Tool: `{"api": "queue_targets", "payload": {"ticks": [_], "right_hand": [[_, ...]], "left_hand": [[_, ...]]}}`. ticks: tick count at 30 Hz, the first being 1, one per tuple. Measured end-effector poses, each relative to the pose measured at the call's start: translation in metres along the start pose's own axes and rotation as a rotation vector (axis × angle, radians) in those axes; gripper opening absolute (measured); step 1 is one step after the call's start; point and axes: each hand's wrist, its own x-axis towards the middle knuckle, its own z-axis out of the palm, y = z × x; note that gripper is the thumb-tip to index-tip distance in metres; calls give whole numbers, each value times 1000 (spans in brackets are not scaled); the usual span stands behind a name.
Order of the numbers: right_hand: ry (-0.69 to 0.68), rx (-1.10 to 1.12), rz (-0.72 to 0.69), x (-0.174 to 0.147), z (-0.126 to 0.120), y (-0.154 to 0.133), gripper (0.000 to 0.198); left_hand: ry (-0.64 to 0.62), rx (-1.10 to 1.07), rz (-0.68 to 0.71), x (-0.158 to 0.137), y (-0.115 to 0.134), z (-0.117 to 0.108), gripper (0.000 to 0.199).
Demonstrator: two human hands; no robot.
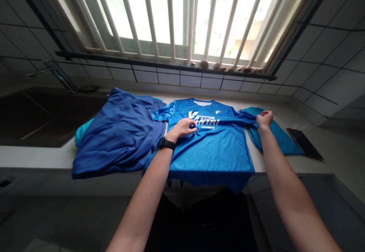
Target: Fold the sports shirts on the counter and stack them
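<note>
A blue T-shirt [211, 153] with white "Marathon" lettering lies spread front up on the counter, its hem hanging over the front edge. My left hand [182, 127], with a black watch on the wrist, is closed in a pinch on the shirt's front beside the lettering; a bit of blue fabric shows between thumb and finger. At the right, my right hand [264, 119] grips the end of the shirt's sleeve and holds it stretched outward. The other sleeve [165, 112], patterned, lies over a darker blue garment [119, 134] on the left.
A teal garment [281, 139] lies under and beyond my right hand, next to a dark flat object [305, 143]. To the left are a dark sink [57, 139] and a faucet [64, 77]. Behind the white counter [285, 109] rises a barred window [171, 19].
</note>
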Motion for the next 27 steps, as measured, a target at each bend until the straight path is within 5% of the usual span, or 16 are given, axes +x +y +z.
{"api": "queue_targets", "payload": {"ticks": [4, 7, 10, 13, 19, 22, 24, 27], "right_hand": [[-104, -360, -53, -14, -14, -3, 36], [-197, -496, -300, -24, -17, -14, 42], [-569, -549, -565, -38, -13, -20, 42], [-804, -691, -594, -57, -8, -19, 43], [-785, -882, -641, -85, -17, -26, 39], [-628, -960, -609, -93, -18, -41, 37], [-567, -895, -649, -102, -8, -53, 43], [-691, -771, -672, -117, 26, -69, 54]], "left_hand": [[-3, 2, -10, 0, 2, -1, 18], [-9, 6, -19, 0, 3, -2, 19], [-8, 7, -22, 0, 4, -2, 19], [-9, 5, -22, 0, 6, -3, 18], [-59, -65, -73, -2, 16, -12, 25], [-109, -119, -88, -3, 20, -14, 27], [-82, -100, -82, -2, 20, -14, 24], [29, 44, -97, -1, 17, -11, 21]]}}
